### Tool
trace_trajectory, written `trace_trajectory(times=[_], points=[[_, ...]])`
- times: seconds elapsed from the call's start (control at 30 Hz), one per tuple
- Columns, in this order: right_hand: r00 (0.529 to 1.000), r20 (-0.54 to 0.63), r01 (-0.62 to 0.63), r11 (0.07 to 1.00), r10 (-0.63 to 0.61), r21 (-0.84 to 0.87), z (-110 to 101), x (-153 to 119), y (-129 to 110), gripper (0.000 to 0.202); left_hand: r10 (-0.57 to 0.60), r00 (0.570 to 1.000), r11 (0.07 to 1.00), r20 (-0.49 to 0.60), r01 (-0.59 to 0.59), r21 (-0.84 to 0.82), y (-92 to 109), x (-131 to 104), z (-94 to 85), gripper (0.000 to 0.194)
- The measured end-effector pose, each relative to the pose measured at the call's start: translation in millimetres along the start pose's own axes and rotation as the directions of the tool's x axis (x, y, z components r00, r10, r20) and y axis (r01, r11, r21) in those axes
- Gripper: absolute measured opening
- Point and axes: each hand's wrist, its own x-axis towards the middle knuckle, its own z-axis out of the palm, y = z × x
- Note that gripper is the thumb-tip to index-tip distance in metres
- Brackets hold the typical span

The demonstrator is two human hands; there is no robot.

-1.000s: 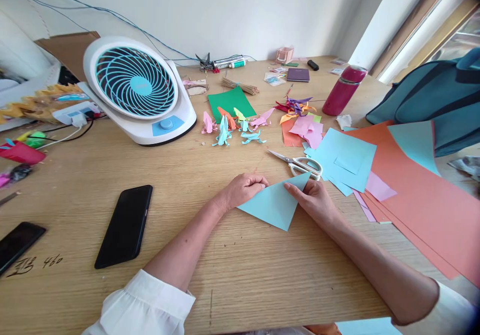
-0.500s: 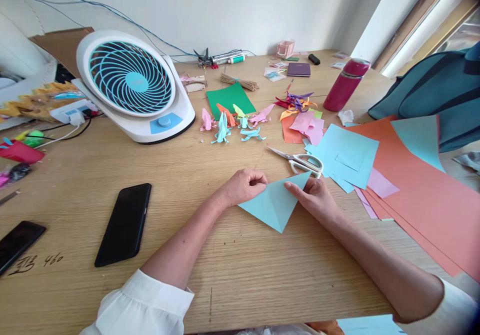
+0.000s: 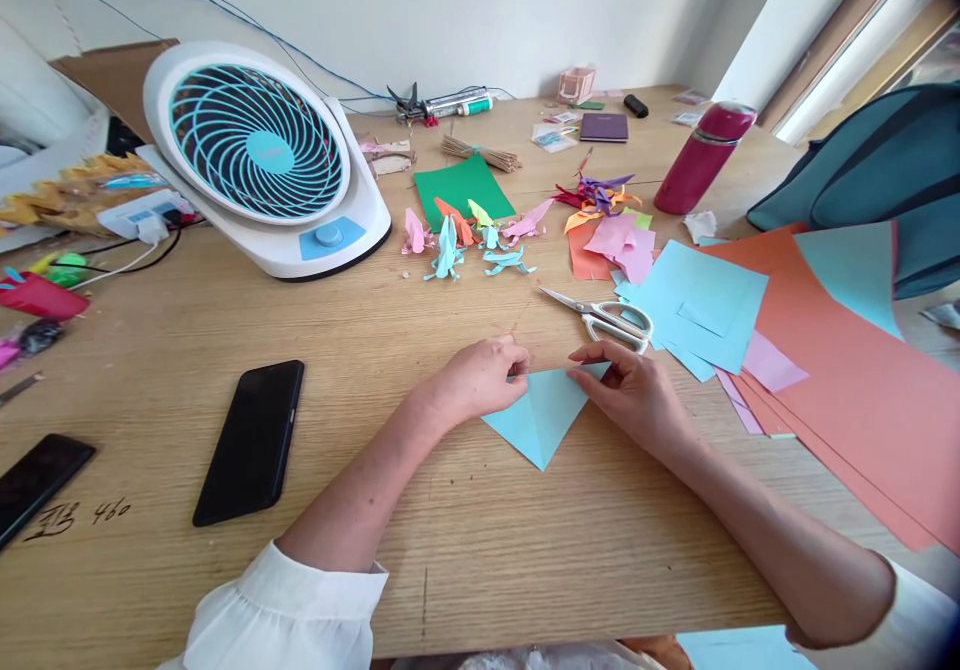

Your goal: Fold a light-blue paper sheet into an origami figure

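The folded blue paper is turning between the hands: its lower corner is swinging leftward and its upper edge is coming nearer level, while the index finger of the right hand is now reaching out above that edge. The paper is lying low over the bench, in front of the scissors, with a crease running down to its lower corner. The left hand is curling its fingers and pinching the paper near its upper left edge. The right thumb is resting over the paper's right part, just beneath the outstretched index finger; whether the fingers behind are gripping it, I cannot tell. The scissors are lying just beyond the right hand, near the flat blue sheets. Farther back, small paper figures are standing and lying near a green sheet. A black phone is resting left of the left forearm.
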Motion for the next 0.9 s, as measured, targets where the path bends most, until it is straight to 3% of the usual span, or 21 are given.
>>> trace_trajectory(times=[0.13, 0.33, 0.43, 0.6, 0.9], points=[[0.989, 0.026, 0.149, 0.971, -0.147, -0.190, -1.1, 1.5, 3.3, 0.016, 0.045, 0.992, 0.994, -0.116, -0.032, 0.108, 4.5, -2.3, 7.0, 0.017], [0.929, 0.005, 0.337, 0.843, -0.369, -0.419, -2.8, 1.1, 4.1, 0.013, 0.075, 0.991, 0.938, -0.110, -0.032, 0.346, 25.8, -33.3, 25.7, 0.015], [0.920, 0.073, 0.376, 0.815, -0.386, -0.441, -1.4, -0.7, 2.5, 0.011, 0.100, 0.980, 0.916, -0.173, -0.023, 0.400, 35.4, -51.4, 39.0, 0.023], [0.905, 0.142, 0.420, 0.793, -0.400, -0.442, 2.3, -2.4, 3.2, 0.019, 0.103, 0.979, 0.893, -0.176, -0.013, 0.450, 43.6, -63.0, 58.3, 0.041], [0.875, 0.216, 0.485, 0.768, -0.434, -0.419, 6.4, -17.5, -11.2, 0.023, 0.107, 0.983, 0.933, -0.147, -0.048, 0.357, 37.0, -67.0, 69.5, 0.053]])
